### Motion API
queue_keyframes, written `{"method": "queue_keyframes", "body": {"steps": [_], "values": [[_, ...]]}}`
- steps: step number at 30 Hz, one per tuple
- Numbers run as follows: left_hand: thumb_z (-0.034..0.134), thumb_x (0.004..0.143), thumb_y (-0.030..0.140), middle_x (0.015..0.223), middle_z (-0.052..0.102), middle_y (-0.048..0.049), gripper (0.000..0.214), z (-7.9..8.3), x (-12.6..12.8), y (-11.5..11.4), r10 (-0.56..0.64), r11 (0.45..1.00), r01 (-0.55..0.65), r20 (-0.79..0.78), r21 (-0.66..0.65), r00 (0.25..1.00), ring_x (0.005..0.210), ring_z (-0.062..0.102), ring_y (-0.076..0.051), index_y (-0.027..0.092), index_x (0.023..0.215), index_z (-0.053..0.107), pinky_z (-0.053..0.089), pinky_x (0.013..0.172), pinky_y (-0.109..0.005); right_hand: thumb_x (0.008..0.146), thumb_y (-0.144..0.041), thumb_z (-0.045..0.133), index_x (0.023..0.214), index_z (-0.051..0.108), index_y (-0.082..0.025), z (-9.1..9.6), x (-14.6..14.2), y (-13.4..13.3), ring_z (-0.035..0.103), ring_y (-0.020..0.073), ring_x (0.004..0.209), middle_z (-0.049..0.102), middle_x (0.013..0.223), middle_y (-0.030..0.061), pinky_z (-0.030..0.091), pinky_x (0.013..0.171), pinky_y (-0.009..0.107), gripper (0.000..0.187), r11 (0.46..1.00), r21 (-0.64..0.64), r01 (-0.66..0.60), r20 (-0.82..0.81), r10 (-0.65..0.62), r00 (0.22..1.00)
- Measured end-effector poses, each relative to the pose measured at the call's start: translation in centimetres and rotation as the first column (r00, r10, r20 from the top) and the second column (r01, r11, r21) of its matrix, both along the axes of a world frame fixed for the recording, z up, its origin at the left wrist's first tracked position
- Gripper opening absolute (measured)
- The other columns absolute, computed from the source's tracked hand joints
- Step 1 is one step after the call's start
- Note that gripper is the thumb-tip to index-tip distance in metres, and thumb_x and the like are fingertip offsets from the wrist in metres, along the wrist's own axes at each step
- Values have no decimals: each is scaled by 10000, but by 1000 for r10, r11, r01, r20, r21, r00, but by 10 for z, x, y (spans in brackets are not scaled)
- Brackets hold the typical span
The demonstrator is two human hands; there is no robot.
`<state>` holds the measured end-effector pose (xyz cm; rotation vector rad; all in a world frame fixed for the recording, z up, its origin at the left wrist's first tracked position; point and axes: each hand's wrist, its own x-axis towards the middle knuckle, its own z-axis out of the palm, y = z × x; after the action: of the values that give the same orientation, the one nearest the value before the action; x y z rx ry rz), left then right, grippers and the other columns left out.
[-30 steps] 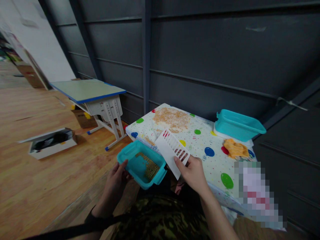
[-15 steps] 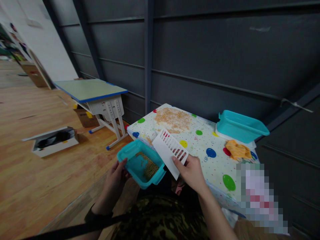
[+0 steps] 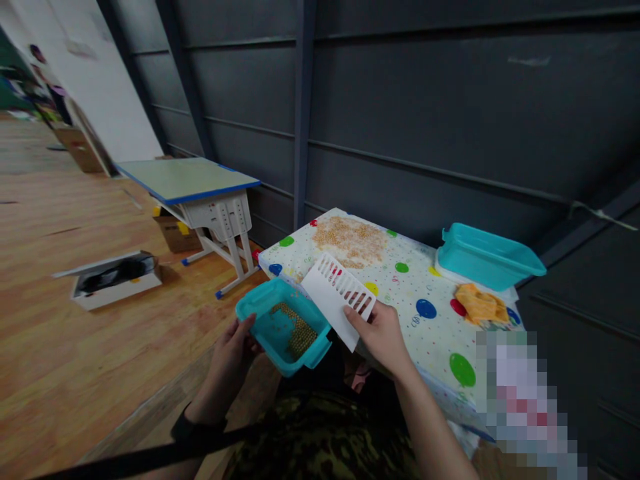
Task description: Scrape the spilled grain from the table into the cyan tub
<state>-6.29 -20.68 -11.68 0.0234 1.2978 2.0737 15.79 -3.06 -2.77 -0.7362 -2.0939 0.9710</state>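
Note:
My left hand (image 3: 239,350) grips the left rim of a teal plastic container (image 3: 260,330), thumb over the edge. Small yellowish beans or grains (image 3: 300,333) lie along its floor, mostly toward the right. In my right hand (image 3: 380,333) is a flat white slotted plastic piece (image 3: 333,303), pinched at its slotted side. It is tilted, with its left edge close to the container's right rim; whether they touch I cannot tell. Beyond it, a spread of yellowish grains (image 3: 345,240) with white powdery bits covers the far left of the table.
A balloon-print cloth covers the table (image 3: 410,347). Another teal container (image 3: 487,257) sits at its back right, near a crumpled orange cloth (image 3: 480,303). A dark panelled wall (image 3: 400,100) rises behind. Left stand a desk (image 3: 193,180) and an open white box (image 3: 120,280) on the floor.
The whole view has shifted slightly. The white slotted piece has tilted a little in my right hand; the container stays held in my left.

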Motion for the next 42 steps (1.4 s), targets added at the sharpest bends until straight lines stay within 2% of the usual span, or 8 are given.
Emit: {"method": "queue_keyframes", "body": {"steps": [6, 11, 21, 26, 30, 33, 37, 42], "values": [[1053, 547, 435, 514, 483, 94, 461, 6, 0, 1, 7, 1000, -7, -11, 10, 1000, 450, 459, -97, 215, 746, 700, 449, 430, -224, 914, -440, 601, 875, 820, -160, 3, -10, 6, 658, 219, 625, 786, 745, 70, 474, 609, 309, 358, 996, 68, 66, 43, -69, 997], [1077, 475, 461, 498, 472, 100, 524, 11, 0, 0, 12, 1000, -12, -12, 4, 1000, 438, 449, -92, 212, 724, 689, 439, 419, -220, 910, -438, 604, 939, 824, -165, 4, -15, 6, 671, 223, 681, 816, 847, 78, 499, 653, 317, 352, 1000, 14, 0, 40, 0, 999], [1055, 484, 523, 520, 513, 82, 554, 17, -4, -3, -4, 999, 1, -66, -39, 998, 458, 463, -96, 220, 703, 646, 419, 420, -211, 882, -443, 593, 802, 766, -173, 0, -33, 13, 585, 195, 621, 723, 696, 49, 415, 587, 292, 331, 999, 19, 50, 28, -51, 998], [1058, 467, 525, 581, 581, 73, 601, 18, -4, -4, -3, 998, -1, -59, -58, 998, 499, 506, -115, 214, 837, 701, 485, 452, -229, 873, -460, 632, 877, 800, -166, -6, -34, 17, 617, 204, 656, 781, 797, 62, 480, 630, 312, 339, 998, -52, -35, -15, 34, 999], [1067, 477, 503, 550, 537, 89, 573, 18, -4, -4, 4, 1000, -6, -58, -28, 998, 488, 493, -106, 216, 781, 675, 488, 453, -224, 860, -503, 678, 909, 820, -163, -5, -30, 22, 663, 232, 709, 822, 880, 84, 533, 682, 348, 371, 994, -89, -61, -81, 54, 995], [1069, 476, 486, 520, 523, 94, 561, 18, -5, -3, 9, 1000, -9, -48, -10, 999, 461, 484, -96, 213, 747, 660, 455, 432, -210, 839, -535, 706, 841, 816, -168, 3, -20, 36, 659, 240, 697, 807, 816, 83, 528, 684, 356, 383, 998, -58, 25, -82, -30, 996], [1061, 459, 490, 475, 490, 104, 571, 14, -5, -2, 18, 999, -19, -26, -34, 1000, 414, 456, -89, 222, 693, 614, 424, 408, -212, 809, -566, 715, 797, 799, -181, 18, -2, 75, 660, 249, 710, 791, 773, 79, 500, 679, 352, 394, 977, 22, 214, -83, -211, 974], [1057, 498, 460, 512, 545, 88, 534, 4, 0, -2, 9, 1000, -10, -28, -23, 1000, 425, 500, -104, 211, 737, 649, 444, 424, -228, 795, -516, 676, 644, 688, -202, 29, 5, 119, 595, 218, 616, 701, 622, 49, 400, 611, 322, 349, 943, 142, 300, 97, -315, 944]]}}
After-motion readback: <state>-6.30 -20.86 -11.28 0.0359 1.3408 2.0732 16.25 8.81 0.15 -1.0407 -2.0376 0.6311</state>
